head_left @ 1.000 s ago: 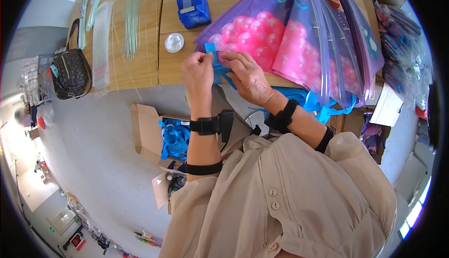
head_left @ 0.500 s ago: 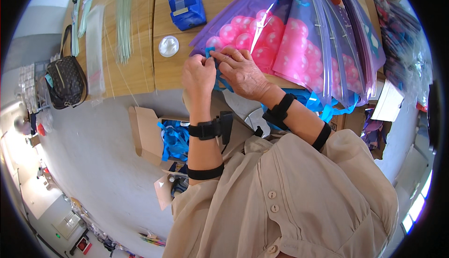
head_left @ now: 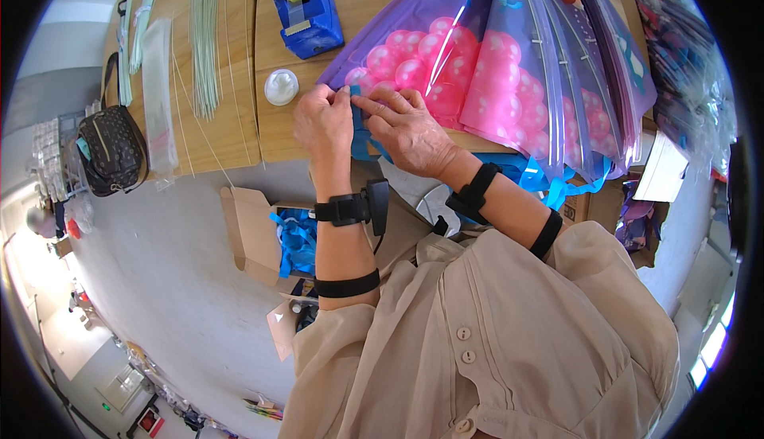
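Note:
A stack of glossy purple sheets (head_left: 485, 65), printed with pink balloons and a figure, spreads over the table's right part. At its near left corner is a strip of blue ribbon (head_left: 357, 113). My left hand (head_left: 324, 124) is closed at that corner, thumb and forefinger pinched beside the ribbon. From the right, my right hand (head_left: 410, 132) bends over the ribbon, its thumb and forefinger at the strip's upper end. The fingertips of the two hands almost meet. Part of the ribbon hangs below, over the table's edge.
A blue tape dispenser (head_left: 304, 17) and a small round white container (head_left: 281, 87) stand left of the sheets. Pale green rods (head_left: 204, 49) and a clear sleeve (head_left: 159, 97) lie further left. A dark bag (head_left: 111, 150) hangs there. Below sits an open carton (head_left: 253, 228) with blue ribbon.
My left hand has shifted slightly left, away from my right hand, and more ribbon shows between them. My right hand has stayed nearly in place. The whole left side appears shifted slightly.

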A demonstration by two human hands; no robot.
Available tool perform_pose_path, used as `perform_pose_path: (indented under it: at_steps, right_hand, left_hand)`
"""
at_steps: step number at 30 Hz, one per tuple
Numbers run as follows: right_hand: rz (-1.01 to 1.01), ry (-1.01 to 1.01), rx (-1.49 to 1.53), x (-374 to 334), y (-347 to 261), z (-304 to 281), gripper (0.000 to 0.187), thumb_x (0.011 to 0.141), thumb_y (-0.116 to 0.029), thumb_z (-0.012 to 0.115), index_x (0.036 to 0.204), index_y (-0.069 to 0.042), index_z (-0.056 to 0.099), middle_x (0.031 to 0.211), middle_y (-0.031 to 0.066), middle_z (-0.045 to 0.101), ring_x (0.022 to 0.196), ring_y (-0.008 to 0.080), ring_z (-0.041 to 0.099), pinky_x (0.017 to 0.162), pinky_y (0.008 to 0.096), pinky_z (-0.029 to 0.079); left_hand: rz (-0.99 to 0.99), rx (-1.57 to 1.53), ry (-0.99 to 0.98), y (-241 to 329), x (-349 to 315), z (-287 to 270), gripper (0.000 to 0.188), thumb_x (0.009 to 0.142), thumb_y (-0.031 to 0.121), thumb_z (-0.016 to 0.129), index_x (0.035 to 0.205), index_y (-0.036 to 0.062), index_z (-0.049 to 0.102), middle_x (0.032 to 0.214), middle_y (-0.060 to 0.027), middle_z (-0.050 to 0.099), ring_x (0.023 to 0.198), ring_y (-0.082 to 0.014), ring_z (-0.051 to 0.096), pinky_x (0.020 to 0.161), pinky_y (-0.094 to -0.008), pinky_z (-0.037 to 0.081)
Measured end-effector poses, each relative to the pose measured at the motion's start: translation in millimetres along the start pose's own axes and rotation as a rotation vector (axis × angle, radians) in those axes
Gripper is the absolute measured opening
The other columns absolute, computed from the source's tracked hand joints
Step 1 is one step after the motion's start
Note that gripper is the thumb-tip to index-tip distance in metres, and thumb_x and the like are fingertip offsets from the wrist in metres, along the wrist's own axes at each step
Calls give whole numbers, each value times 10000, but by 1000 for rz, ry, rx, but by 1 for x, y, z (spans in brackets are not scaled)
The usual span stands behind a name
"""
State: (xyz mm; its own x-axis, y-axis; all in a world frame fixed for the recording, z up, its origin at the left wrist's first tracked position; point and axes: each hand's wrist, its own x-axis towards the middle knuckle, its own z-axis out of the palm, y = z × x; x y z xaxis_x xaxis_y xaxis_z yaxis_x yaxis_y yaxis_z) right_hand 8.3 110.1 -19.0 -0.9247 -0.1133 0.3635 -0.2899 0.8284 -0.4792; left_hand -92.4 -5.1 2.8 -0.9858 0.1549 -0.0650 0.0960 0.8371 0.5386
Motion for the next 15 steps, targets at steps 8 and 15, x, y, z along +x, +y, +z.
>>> perform_pose_path:
  at_steps: [8, 15]
  right_hand:
    - [-9, 19, 4, 1, -2, -1, 156, 765, -115, 607, 862, -33, 517, 1317, 121, 499, 1130, 288, 474, 907, 437, 352]
    - [5, 17, 3, 2, -5, -1, 144, 787, -106, 590, 879, -29, 511, 1313, 133, 498, 1138, 290, 474, 901, 436, 350]
  left_hand:
    - [73, 34, 133, -3, -2, 8, 309, 744, 324, 685, 687, 24, 638, 653, -190, 599, 637, -378, 589, 576, -446, 429]
    - [58, 41, 106, -6, 0, 8, 306, 745, 317, 689, 683, 22, 639, 634, -176, 597, 618, -343, 589, 579, -434, 433]
